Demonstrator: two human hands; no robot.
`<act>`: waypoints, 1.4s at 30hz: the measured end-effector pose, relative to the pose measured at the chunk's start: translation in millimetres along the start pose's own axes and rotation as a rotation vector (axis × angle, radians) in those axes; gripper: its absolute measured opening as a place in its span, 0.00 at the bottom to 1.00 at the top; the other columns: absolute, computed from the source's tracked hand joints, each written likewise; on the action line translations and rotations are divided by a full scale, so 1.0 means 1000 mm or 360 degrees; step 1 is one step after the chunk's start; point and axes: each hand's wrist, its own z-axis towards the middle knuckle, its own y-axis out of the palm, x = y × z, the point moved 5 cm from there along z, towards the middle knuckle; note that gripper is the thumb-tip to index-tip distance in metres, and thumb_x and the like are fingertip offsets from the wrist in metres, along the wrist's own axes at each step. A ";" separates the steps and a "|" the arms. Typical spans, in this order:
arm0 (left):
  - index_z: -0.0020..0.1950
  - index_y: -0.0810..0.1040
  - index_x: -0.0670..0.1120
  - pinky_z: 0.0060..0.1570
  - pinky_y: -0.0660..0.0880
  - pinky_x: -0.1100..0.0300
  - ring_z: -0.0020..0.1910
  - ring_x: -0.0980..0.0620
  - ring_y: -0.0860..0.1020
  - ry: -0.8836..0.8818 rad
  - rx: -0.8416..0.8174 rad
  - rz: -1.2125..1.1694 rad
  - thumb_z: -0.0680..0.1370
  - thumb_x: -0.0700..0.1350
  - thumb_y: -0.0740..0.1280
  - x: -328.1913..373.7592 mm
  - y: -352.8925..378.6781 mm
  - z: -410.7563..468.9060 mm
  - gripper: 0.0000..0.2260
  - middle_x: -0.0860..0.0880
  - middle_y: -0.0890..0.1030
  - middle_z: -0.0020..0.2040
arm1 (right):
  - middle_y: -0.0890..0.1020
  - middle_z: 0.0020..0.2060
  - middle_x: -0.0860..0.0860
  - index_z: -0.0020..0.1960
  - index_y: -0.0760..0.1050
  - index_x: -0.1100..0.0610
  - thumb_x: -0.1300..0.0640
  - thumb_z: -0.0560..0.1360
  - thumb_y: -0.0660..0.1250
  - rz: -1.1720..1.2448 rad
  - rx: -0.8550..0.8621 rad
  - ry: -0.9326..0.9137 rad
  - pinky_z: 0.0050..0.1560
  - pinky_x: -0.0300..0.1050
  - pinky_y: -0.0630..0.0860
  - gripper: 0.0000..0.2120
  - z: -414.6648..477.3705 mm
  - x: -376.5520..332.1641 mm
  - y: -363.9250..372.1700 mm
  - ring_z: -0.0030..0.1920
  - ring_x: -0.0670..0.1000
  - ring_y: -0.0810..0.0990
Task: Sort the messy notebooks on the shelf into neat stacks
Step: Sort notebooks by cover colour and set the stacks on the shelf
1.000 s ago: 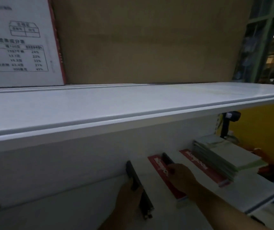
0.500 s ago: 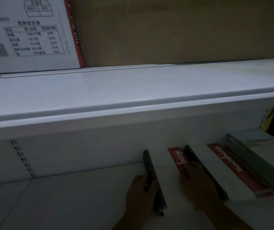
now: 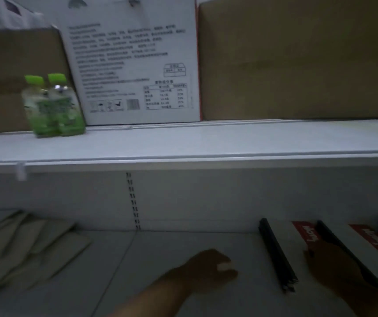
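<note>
Roughly half done: right hand [image 3: 327, 266] is resting on the squared stacks [image 3: 288, 236] at the right of the shelf [image 3: 160, 255], grip unclear; left hand [image 3: 211, 268] is hovering loose and empty; splayed notebooks [image 3: 23, 248] at left are awaiting sorting.

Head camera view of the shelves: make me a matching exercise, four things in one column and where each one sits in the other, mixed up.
Things
1. green bottles
2. scattered notebooks
3. black-spined notebooks
4. white printed box

Places
A. lower shelf, right side
B. upper shelf, far left
C. upper shelf, just right of the bottles
D. lower shelf, left side

Pairs: 1-B, 2-D, 3-A, 4-C
</note>
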 end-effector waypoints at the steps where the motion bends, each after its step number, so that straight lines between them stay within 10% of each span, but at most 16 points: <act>1: 0.74 0.64 0.52 0.72 0.52 0.63 0.75 0.55 0.58 -0.0018 0.0011 0.0166 0.77 0.61 0.60 -0.023 -0.017 -0.018 0.27 0.51 0.62 0.75 | 0.72 0.66 0.52 0.73 0.61 0.56 0.51 0.81 0.50 -0.0066 -0.0102 -0.0034 0.67 0.41 0.67 0.22 0.007 -0.009 0.007 0.64 0.49 0.73; 6: 0.77 0.56 0.49 0.74 0.50 0.60 0.77 0.52 0.51 -0.0371 0.0332 0.0613 0.79 0.61 0.54 -0.148 -0.120 -0.121 0.29 0.50 0.52 0.78 | 0.70 0.68 0.52 0.70 0.67 0.53 0.42 0.73 0.34 -0.0566 0.0088 -0.0512 0.70 0.47 0.62 0.35 -0.024 -0.163 -0.016 0.70 0.54 0.65; 11: 0.78 0.53 0.49 0.74 0.54 0.51 0.77 0.47 0.50 -0.0828 0.0619 0.0638 0.80 0.60 0.53 -0.242 -0.188 -0.236 0.29 0.46 0.51 0.78 | 0.46 0.77 0.53 0.77 0.51 0.52 0.46 0.80 0.53 -0.0150 -0.0285 -0.1221 0.75 0.45 0.49 0.28 -0.148 -0.389 -0.007 0.77 0.53 0.47; 17: 0.78 0.51 0.51 0.75 0.45 0.50 0.77 0.50 0.43 -0.0936 0.0624 0.0614 0.80 0.61 0.50 -0.293 -0.198 -0.348 0.29 0.49 0.46 0.79 | 0.49 0.77 0.57 0.76 0.55 0.54 0.50 0.78 0.58 -0.0224 -0.0292 -0.1908 0.74 0.52 0.51 0.28 -0.269 -0.543 0.030 0.76 0.58 0.48; 30: 0.77 0.56 0.53 0.74 0.50 0.56 0.77 0.52 0.46 -0.1240 0.0754 0.0182 0.80 0.58 0.55 -0.435 -0.227 -0.463 0.26 0.52 0.50 0.78 | 0.65 0.70 0.60 0.66 0.69 0.58 0.51 0.75 0.60 0.0022 -0.0295 -0.2342 0.64 0.47 0.66 0.22 -0.306 -0.718 0.069 0.68 0.59 0.66; 42: 0.67 0.71 0.56 0.63 0.65 0.65 0.67 0.58 0.69 -0.1376 0.0767 0.0042 0.79 0.52 0.60 -0.560 -0.296 -0.459 0.16 0.57 0.70 0.68 | 0.71 0.67 0.52 0.65 0.71 0.52 0.49 0.77 0.62 0.0484 -0.0490 -0.1969 0.61 0.41 0.72 0.18 -0.225 -0.894 0.102 0.64 0.52 0.74</act>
